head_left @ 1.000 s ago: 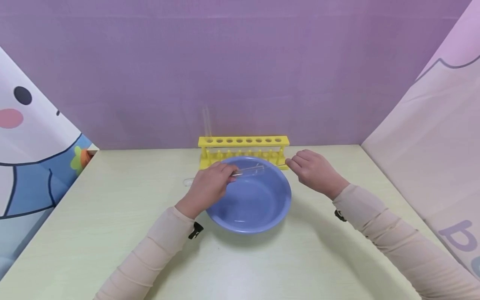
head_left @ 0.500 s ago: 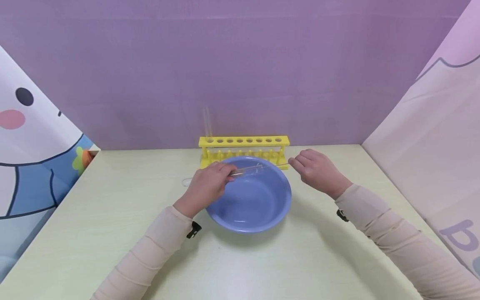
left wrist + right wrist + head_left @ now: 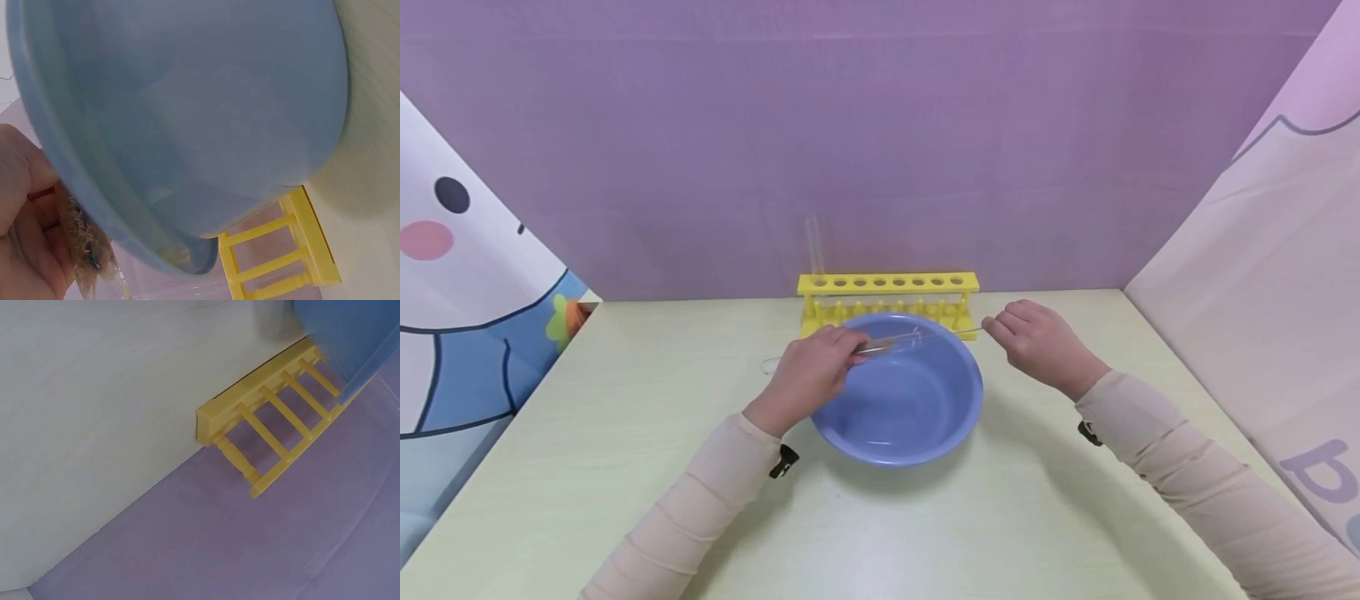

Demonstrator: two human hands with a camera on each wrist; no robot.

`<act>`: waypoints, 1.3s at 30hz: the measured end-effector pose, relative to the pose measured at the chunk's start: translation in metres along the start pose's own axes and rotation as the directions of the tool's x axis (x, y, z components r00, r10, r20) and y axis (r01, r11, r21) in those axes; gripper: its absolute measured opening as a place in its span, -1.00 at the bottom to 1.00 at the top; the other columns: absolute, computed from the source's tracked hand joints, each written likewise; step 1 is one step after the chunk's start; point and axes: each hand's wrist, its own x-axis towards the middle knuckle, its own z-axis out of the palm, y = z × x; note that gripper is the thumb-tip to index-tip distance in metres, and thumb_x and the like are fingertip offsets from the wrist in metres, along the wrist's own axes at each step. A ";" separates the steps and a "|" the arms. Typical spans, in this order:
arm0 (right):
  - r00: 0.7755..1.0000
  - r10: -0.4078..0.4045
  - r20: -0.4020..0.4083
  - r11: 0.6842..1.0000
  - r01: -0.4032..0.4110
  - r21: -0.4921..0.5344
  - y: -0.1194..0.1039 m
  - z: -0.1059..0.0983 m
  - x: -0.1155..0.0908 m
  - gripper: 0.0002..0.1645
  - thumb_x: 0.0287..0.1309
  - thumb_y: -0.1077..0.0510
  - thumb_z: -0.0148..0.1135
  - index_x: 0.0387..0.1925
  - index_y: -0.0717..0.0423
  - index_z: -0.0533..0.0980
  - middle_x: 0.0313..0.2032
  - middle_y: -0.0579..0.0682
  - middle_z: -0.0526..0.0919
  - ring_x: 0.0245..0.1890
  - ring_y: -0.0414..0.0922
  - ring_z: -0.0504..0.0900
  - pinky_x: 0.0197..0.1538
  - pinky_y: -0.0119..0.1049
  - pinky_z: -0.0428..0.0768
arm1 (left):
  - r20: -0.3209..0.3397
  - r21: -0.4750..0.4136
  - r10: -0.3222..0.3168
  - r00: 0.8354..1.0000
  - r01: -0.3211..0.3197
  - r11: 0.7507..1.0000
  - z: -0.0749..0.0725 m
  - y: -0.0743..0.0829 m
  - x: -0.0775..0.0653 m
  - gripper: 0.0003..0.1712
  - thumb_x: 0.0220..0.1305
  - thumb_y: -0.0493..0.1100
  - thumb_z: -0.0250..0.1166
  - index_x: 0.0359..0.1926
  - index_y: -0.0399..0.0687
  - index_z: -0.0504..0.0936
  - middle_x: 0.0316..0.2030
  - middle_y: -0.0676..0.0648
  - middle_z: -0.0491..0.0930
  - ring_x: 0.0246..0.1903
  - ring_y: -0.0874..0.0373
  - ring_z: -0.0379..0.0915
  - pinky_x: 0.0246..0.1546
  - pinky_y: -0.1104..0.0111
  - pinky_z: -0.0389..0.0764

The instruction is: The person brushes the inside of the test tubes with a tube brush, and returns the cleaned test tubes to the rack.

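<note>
In the head view my left hand (image 3: 808,371) grips a clear glass test tube (image 3: 904,340) tilted over the blue basin (image 3: 901,408). Its rounded end sticks out to the left of the hand, and its mouth points right. A test tube brush (image 3: 958,332) runs into the mouth, and my right hand (image 3: 1037,346) pinches its thin wire handle at the right. Brown bristles of the brush (image 3: 87,240) show beside the left fingers in the left wrist view. The right hand is out of the right wrist view.
Behind the basin stands a yellow test tube rack (image 3: 887,283), partly hidden by the basin's rim. Another clear test tube (image 3: 815,246) stands upright in its leftmost hole. A purple backdrop (image 3: 880,142) rises behind the pale table (image 3: 880,542).
My right hand has moved slightly right with the brush's wire. My left hand and the test tube have shifted slightly left.
</note>
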 end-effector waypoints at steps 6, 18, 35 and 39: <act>1.000 0.002 -0.012 1.000 -0.002 0.006 0.001 0.000 -0.005 -0.61 -0.35 0.60 0.03 -0.34 0.36 0.53 -0.53 0.11 0.56 -0.53 -0.02 0.47 -0.39 -0.22 0.55 | 0.017 -0.006 -0.010 1.000 0.010 1.000 -0.002 -0.003 -0.003 -0.79 0.21 -0.20 0.30 -0.12 -0.08 0.59 -0.30 0.03 0.64 -0.39 0.16 0.49 -0.61 0.41 0.46; 0.999 0.013 -0.035 1.000 -0.012 0.013 0.003 0.000 -0.012 -0.62 -0.19 0.55 -0.17 -0.34 0.40 0.52 -0.55 0.13 0.54 -0.53 0.02 0.46 -0.37 -0.17 0.57 | 0.009 -0.017 -0.004 1.000 0.004 1.000 -0.002 -0.010 -0.008 -0.79 0.21 -0.21 0.29 -0.11 -0.08 0.58 -0.27 0.01 0.65 -0.37 0.15 0.49 -0.59 0.39 0.47; 0.999 0.017 -0.044 1.000 -0.016 0.018 0.006 -0.002 -0.016 -0.61 -0.21 0.56 -0.19 -0.34 0.39 0.51 -0.56 0.13 0.53 -0.55 0.01 0.45 -0.39 -0.16 0.56 | -0.003 -0.008 0.013 1.000 -0.013 1.000 -0.002 -0.014 -0.011 -0.81 0.21 -0.23 0.29 -0.13 -0.09 0.59 -0.25 0.00 0.65 -0.32 0.14 0.52 -0.59 0.37 0.50; 0.999 0.019 -0.049 1.000 -0.018 0.022 0.006 -0.002 -0.017 -0.60 -0.24 0.57 -0.17 -0.34 0.40 0.51 -0.56 0.13 0.54 -0.55 0.02 0.45 -0.40 -0.16 0.56 | -0.001 -0.011 0.012 1.000 -0.012 1.000 -0.002 -0.015 -0.011 -0.81 0.21 -0.23 0.29 -0.13 -0.10 0.59 -0.23 -0.01 0.65 -0.31 0.13 0.53 -0.57 0.36 0.52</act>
